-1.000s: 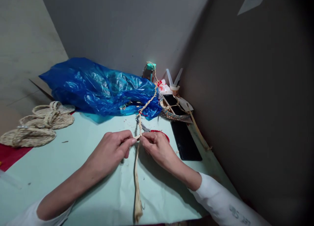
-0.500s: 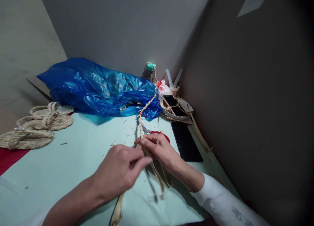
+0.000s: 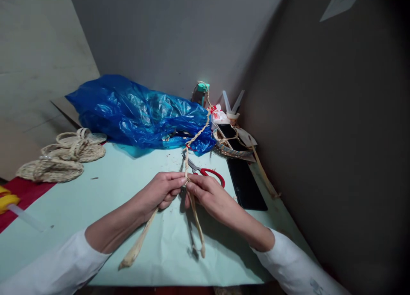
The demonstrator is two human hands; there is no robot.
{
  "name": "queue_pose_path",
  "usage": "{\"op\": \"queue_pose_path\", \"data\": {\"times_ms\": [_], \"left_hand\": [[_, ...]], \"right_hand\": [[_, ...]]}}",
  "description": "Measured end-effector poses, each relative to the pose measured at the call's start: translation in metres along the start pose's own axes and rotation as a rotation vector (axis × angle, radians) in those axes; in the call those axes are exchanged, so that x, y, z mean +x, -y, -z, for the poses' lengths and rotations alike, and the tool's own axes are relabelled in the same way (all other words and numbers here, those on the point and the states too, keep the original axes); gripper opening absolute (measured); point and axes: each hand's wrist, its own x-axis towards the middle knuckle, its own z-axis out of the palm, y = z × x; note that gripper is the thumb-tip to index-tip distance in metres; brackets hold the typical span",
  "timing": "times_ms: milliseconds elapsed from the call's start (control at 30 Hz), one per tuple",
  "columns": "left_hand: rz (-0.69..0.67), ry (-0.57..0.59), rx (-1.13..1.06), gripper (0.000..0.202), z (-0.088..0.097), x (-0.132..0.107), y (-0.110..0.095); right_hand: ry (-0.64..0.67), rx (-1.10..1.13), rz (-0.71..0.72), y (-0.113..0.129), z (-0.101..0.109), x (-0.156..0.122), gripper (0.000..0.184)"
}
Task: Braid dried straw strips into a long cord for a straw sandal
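A braided cord (image 3: 199,133) of pale straw-like fibre runs from a green-capped bottle (image 3: 202,89) at the back down to my fingers. My left hand (image 3: 162,190) pinches the cord's near end, and a loose flat strand (image 3: 138,246) trails from under it toward me. Close against it, my right hand (image 3: 208,193) is closed on the same spot, with another strand (image 3: 199,226) hanging below. The fingertips of both hands meet around the braid, so the crossing of the strands is partly hidden. Just beyond my right hand lie red-handled scissors (image 3: 209,174).
A blue plastic bag (image 3: 137,111) fills the back left. Woven straw sandals (image 3: 54,169) lie at left, near a yellow object (image 3: 8,199) on red cloth. At right are a black tablet-like slab (image 3: 247,184) and a basket (image 3: 235,151) holding a phone (image 3: 231,136), beside the wall.
My left hand, earlier raised and blurred beside the cord, now pinches the braid against my right hand. Its loose strand swings out to the left. The view has shifted slightly, bringing in the yellow object.
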Motion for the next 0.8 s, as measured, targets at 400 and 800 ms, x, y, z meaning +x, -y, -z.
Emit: {"op": "queue_pose_path", "data": {"times_ms": [400,800], "left_hand": [[-0.098,-0.096,0.053,0.025,-0.001,-0.003,0.008],[-0.104,-0.013,-0.127,0.018,-0.002,-0.01,0.001]], "right_hand": [[0.038,-0.619,0.138,0.011,-0.008,-0.012,0.019],[-0.177,-0.016,0.002,0.008,0.015,-0.001,0.022]]}}
